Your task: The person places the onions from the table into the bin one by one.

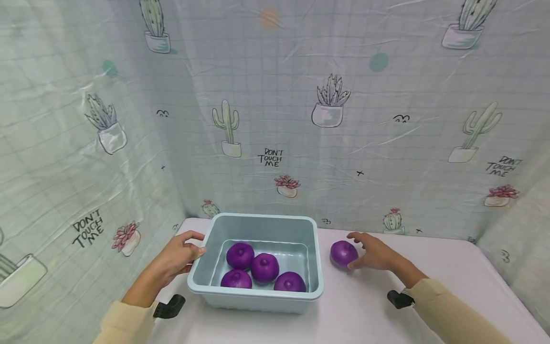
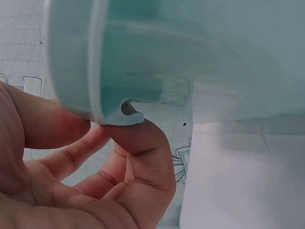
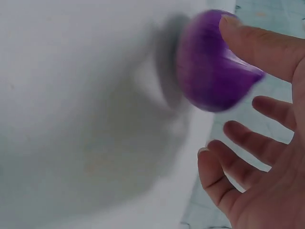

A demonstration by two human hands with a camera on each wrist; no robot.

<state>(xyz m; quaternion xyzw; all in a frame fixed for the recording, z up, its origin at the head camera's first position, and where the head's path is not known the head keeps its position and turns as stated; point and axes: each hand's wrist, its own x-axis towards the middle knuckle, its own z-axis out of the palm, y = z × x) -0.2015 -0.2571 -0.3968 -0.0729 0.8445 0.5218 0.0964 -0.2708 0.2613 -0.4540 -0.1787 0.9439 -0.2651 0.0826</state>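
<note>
A pale blue plastic tub (image 1: 255, 300) stands on the table, with several purple onions (image 1: 265, 267) on its floor. My left hand (image 1: 178, 255) pinches the left rim of the tub; in the left wrist view the thumb lies against the rim (image 2: 95, 62) and a bent index finger is under its edge. To the right of the tub, one more purple onion (image 1: 343, 253) rests on the table. My right hand (image 1: 375, 253) is beside it, fingers spread and loosely bent. In the right wrist view the thumb overlaps that onion (image 3: 209, 67), while the other fingers are apart from it.
The white table (image 1: 365, 306) runs along a curtain (image 1: 275, 124) printed with cacti, which hangs behind and at the left side. The tub's right wall (image 1: 319, 267) rises between the lone onion and those inside. Black straps (image 1: 169, 306) circle the wrists.
</note>
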